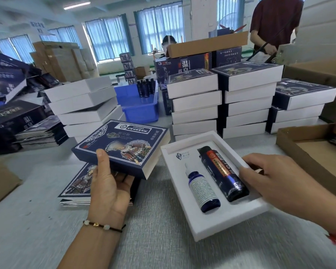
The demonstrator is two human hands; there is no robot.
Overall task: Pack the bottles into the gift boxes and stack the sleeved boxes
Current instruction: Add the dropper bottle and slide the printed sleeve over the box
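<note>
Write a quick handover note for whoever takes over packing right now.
Left hand grips a dark blue printed sleeve above the flat sleeve pile.
Right hand rests on the white foam tray, touching the tall dark bottle; the small blue dropper bottle lies beside it.
Done: both bottles seated.
Left: sleeve this tray, add it to the sleeved stacks.

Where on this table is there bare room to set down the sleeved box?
Bare table lies near the front edge, left of the left hand, and between that hand and the open tray. Behind the tray it is crowded: stacks of sleeved boxes, white box stack and blue bin.
</note>
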